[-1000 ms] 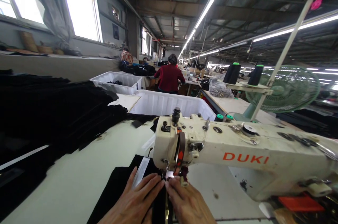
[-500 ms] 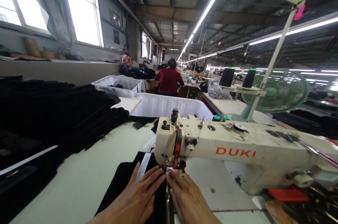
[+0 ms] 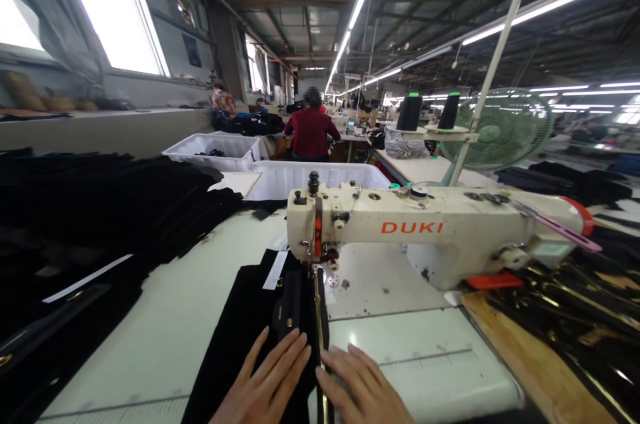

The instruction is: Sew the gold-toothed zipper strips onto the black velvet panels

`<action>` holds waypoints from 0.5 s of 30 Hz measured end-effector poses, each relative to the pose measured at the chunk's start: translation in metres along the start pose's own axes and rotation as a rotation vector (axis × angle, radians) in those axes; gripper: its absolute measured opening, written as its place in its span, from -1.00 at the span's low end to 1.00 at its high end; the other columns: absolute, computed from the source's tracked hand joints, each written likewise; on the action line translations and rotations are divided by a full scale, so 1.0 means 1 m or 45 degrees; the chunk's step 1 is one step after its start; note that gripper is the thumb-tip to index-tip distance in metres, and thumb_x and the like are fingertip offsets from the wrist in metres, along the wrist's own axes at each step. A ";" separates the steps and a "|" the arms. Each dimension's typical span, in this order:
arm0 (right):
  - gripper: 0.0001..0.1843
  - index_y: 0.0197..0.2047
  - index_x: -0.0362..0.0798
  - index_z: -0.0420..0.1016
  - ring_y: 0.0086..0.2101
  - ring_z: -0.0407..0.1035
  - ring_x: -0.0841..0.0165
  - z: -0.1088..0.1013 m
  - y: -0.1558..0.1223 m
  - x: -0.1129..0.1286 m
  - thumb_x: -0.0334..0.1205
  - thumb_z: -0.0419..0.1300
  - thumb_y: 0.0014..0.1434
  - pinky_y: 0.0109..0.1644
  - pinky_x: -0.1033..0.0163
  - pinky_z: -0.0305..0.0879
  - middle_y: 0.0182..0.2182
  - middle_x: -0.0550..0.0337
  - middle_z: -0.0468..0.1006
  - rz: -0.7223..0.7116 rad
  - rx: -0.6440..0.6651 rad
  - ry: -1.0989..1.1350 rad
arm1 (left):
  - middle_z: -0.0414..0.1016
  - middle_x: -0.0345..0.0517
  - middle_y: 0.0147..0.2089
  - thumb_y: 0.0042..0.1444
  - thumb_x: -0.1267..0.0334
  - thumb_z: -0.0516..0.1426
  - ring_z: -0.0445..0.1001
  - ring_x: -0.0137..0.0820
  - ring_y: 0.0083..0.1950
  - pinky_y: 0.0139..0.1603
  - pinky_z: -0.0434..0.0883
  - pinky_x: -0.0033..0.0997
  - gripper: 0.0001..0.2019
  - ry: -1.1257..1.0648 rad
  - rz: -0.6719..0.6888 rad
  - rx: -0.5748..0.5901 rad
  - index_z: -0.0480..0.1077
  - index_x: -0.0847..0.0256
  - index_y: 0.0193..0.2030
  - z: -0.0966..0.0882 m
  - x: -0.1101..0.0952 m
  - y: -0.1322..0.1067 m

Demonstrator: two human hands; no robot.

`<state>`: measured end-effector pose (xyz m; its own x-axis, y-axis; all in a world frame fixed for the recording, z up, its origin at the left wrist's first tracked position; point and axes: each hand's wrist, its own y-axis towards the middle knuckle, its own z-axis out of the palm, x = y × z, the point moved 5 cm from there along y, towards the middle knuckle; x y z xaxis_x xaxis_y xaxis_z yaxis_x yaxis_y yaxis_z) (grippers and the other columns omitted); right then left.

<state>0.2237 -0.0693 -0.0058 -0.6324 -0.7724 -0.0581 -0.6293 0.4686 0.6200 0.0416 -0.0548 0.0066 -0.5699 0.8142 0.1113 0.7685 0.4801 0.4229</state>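
A cream DUKI sewing machine (image 3: 415,227) stands on the pale table (image 3: 160,337). Black fabric (image 3: 245,331) with a gold zipper (image 3: 319,317) runs from under the needle toward me. My left hand (image 3: 267,384) lies flat on the fabric left of the zipper, fingers stretched out. My right hand (image 3: 363,391) rests flat just right of the zipper, partly on the machine bed. Both hands sit well short of the needle. A white label strip (image 3: 275,269) lies on the fabric near the presser foot.
Heaps of black fabric (image 3: 100,211) cover the table's left side. White plastic bins (image 3: 310,177) stand behind the machine. A green fan (image 3: 500,131) and two thread cones (image 3: 430,111) are at the right. Zipper pieces (image 3: 575,317) pile on a wooden board. A person in red (image 3: 311,133) sits ahead.
Both hands have drawn back from the presser foot toward me, sliding down the fabric. The view has pulled back and tilted down, showing more table and fabric.
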 end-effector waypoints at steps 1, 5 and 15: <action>-0.65 0.21 -0.08 0.38 0.01 0.47 0.27 0.000 0.001 0.006 -0.34 0.03 0.41 0.13 0.13 0.42 0.03 0.09 0.59 0.016 -0.036 -0.015 | 0.37 -0.05 0.32 0.21 0.53 0.03 0.31 -0.28 0.34 0.39 0.05 -0.12 -0.41 -0.060 -0.007 0.007 0.21 0.19 0.39 -0.001 0.002 -0.001; -0.70 -0.02 -0.08 0.53 -0.23 0.49 0.23 -0.007 0.018 0.008 -0.15 0.02 0.43 -0.14 0.15 0.47 -0.21 0.04 0.62 0.284 -0.162 0.297 | 0.60 -0.23 0.07 0.31 0.32 0.08 0.56 -0.28 0.11 0.24 0.37 -0.31 -0.71 -0.484 -0.383 -0.069 0.51 0.05 0.10 -0.021 0.037 0.004; -0.44 -0.23 -0.13 0.61 -0.35 0.49 0.26 -0.072 0.061 -0.105 0.12 -0.03 0.44 -0.30 0.25 0.36 -0.41 0.11 0.58 0.837 -0.083 0.785 | 0.58 -0.22 -0.35 0.29 -0.10 0.07 0.57 -0.19 -0.25 -0.11 0.54 -0.34 -0.57 -1.018 -1.132 -0.159 0.57 0.19 -0.34 -0.074 0.072 0.026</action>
<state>0.2842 0.0102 0.0945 -0.4893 -0.4587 0.7417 -0.1877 0.8859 0.4241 -0.0012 -0.0083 0.0919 -0.5108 0.2076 -0.8343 0.1397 0.9776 0.1577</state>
